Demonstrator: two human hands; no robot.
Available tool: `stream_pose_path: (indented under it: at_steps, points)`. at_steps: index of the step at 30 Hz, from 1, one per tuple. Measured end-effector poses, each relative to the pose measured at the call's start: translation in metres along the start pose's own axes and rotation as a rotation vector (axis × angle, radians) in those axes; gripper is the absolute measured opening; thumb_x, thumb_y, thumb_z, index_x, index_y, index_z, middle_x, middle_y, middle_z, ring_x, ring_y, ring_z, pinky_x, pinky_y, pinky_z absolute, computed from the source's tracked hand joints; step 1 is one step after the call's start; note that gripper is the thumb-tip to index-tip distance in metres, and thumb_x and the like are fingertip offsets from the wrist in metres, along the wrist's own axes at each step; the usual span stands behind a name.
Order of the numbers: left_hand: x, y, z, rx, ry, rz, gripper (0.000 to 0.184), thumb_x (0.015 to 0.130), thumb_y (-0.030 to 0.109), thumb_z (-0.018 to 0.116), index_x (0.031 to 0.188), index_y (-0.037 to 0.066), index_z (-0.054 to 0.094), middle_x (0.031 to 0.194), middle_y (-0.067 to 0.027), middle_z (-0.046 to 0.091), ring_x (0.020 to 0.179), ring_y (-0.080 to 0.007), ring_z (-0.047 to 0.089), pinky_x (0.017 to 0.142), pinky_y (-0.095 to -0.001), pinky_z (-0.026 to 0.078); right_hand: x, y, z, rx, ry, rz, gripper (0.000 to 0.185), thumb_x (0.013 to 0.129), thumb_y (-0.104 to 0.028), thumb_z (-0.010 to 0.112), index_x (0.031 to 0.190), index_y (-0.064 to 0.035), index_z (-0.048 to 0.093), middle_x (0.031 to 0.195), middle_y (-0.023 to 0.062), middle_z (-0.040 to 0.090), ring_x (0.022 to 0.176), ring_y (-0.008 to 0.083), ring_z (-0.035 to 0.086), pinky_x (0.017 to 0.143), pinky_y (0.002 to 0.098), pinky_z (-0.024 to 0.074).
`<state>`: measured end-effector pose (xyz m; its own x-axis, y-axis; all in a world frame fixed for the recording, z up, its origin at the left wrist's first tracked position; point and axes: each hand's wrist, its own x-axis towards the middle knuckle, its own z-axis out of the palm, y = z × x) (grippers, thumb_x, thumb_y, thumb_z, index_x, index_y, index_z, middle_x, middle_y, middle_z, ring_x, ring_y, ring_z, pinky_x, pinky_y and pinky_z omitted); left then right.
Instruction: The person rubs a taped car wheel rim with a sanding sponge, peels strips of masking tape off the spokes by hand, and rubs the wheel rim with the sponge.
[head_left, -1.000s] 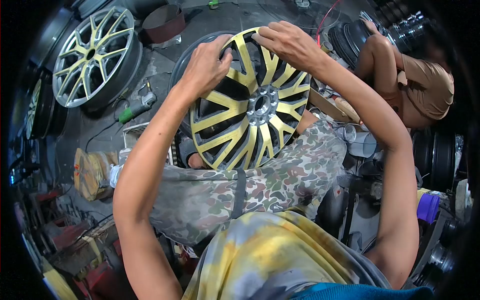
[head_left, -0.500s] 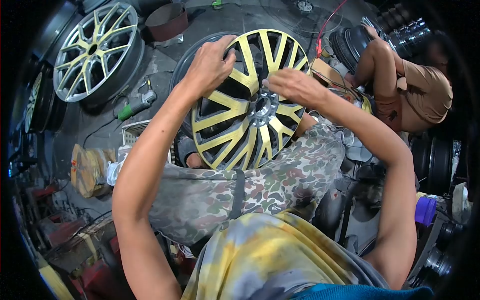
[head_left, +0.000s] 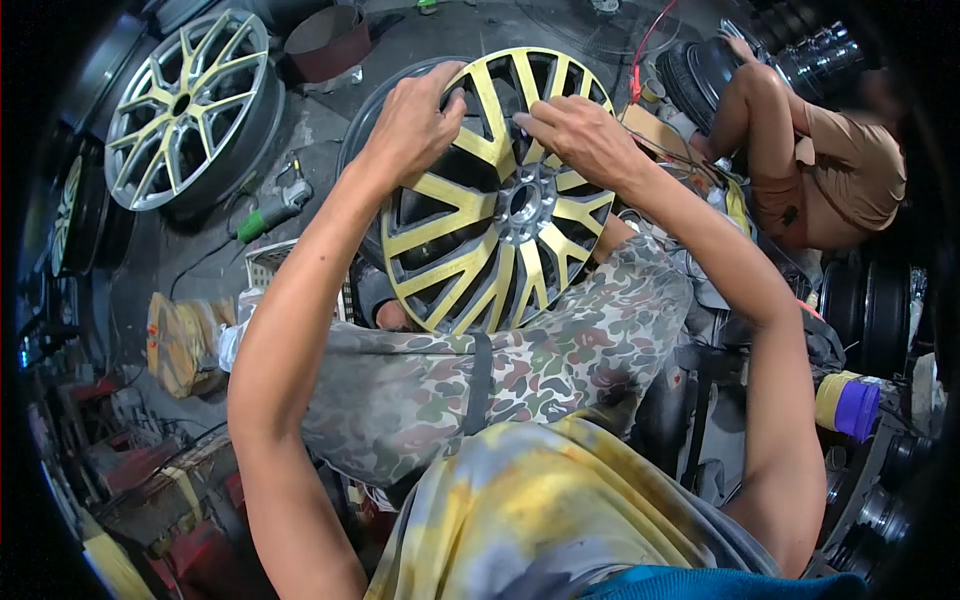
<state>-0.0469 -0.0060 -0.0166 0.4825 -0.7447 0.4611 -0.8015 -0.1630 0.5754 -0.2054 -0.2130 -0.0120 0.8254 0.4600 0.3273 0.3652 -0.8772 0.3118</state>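
A multi-spoke wheel rim (head_left: 445,240) with yellow spoke faces and a grey hub leans tilted over my camouflage-clad legs (head_left: 560,360). My left hand (head_left: 415,120) is closed round its upper left edge. Over the upper spokes, above the hub, is my right hand (head_left: 575,135), its fingers bent and pressed together. Something small and pale shows at its fingertips, too small to name. Behind the rim lies another dark round rim or tyre, mostly hidden.
Another yellow-spoked rim (head_left: 185,110) stands at upper left. A green-bodied grinder (head_left: 265,217) with a cord lies on the floor beside a white basket (head_left: 268,262). A person (head_left: 840,160) crouches at right by a tyre (head_left: 690,85). Purple and yellow tape rolls (head_left: 850,405) are at right.
My right hand went from the rim's top edge down near the hub, then back up over the upper spokes. My left hand stays on the rim's edge.
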Motion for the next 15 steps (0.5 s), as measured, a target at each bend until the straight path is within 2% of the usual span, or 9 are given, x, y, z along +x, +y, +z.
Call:
stream_pose_path:
  at_steps: [3, 4, 6, 9, 11, 12, 15]
  points:
    - [-0.002, -0.001, -0.001, 0.013, 0.023, -0.002, 0.037, 0.094, 0.015, 0.060, 0.129, 0.002, 0.062, 0.103, -0.0281, 0.069, 0.082, -0.0460, 0.068, 0.077, -0.0463, 0.053, -0.015, -0.023, 0.026, -0.021, -0.016, -0.044, 0.011, 0.083, -0.007, 0.062, 0.093, -0.0046, 0.065, 0.094, 0.0062, 0.060, 0.089, 0.0198, 0.065, 0.079, 0.0356, 0.0529]
    - [-0.001, -0.002, -0.002, 0.015, 0.027, -0.001, 0.037, 0.094, 0.015, 0.060, 0.129, 0.002, 0.062, 0.103, -0.0281, 0.069, 0.082, -0.0460, 0.068, 0.077, -0.0463, 0.053, -0.019, -0.034, 0.029, 0.028, -0.129, -0.045, 0.010, 0.083, -0.008, 0.063, 0.091, -0.0047, 0.065, 0.094, 0.0058, 0.060, 0.089, 0.0203, 0.065, 0.079, 0.0355, 0.0530]
    - [0.001, -0.004, -0.003, 0.011, 0.044, 0.002, 0.037, 0.094, 0.015, 0.060, 0.128, 0.002, 0.062, 0.103, -0.0277, 0.069, 0.083, -0.0456, 0.068, 0.077, -0.0464, 0.053, -0.008, -0.009, 0.031, -0.005, -0.097, -0.035, 0.010, 0.082, -0.009, 0.063, 0.091, -0.0047, 0.065, 0.094, 0.0060, 0.060, 0.088, 0.0207, 0.065, 0.079, 0.0351, 0.0529]
    - [0.000, 0.004, 0.002, -0.021, 0.020, 0.014, 0.037, 0.094, 0.015, 0.061, 0.128, 0.001, 0.062, 0.103, -0.0278, 0.069, 0.083, -0.0457, 0.068, 0.076, -0.0465, 0.053, -0.006, -0.009, 0.017, 0.007, -0.015, 0.035, 0.010, 0.083, -0.008, 0.063, 0.091, -0.0052, 0.066, 0.094, 0.0064, 0.059, 0.086, 0.0207, 0.064, 0.078, 0.0348, 0.0526]
    - [-0.002, 0.003, -0.002, -0.013, 0.020, -0.015, 0.036, 0.094, 0.014, 0.060, 0.127, 0.001, 0.062, 0.103, -0.0282, 0.069, 0.084, -0.0466, 0.068, 0.075, -0.0469, 0.053, -0.020, -0.026, 0.032, -0.012, -0.182, 0.002, 0.014, 0.083, -0.008, 0.063, 0.096, -0.0065, 0.067, 0.094, 0.0064, 0.059, 0.087, 0.0211, 0.064, 0.079, 0.0349, 0.0527]
    - [-0.003, 0.004, -0.004, -0.006, 0.001, -0.032, 0.036, 0.095, 0.014, 0.060, 0.128, 0.001, 0.062, 0.103, -0.0282, 0.069, 0.084, -0.0469, 0.067, 0.075, -0.0469, 0.053, -0.024, -0.028, 0.027, 0.052, -0.196, -0.033, 0.020, 0.085, -0.007, 0.063, 0.104, -0.0062, 0.067, 0.099, 0.0067, 0.061, 0.092, 0.0210, 0.066, 0.081, 0.0349, 0.0537]
    - [-0.002, 0.002, 0.000, -0.017, 0.010, -0.011, 0.036, 0.095, 0.015, 0.060, 0.128, 0.001, 0.062, 0.103, -0.0282, 0.069, 0.083, -0.0469, 0.067, 0.075, -0.0464, 0.053, -0.024, -0.003, 0.030, -0.106, -0.087, -0.092, 0.027, 0.087, -0.008, 0.064, 0.113, -0.0050, 0.067, 0.105, 0.0073, 0.064, 0.095, 0.0206, 0.066, 0.083, 0.0340, 0.0544]
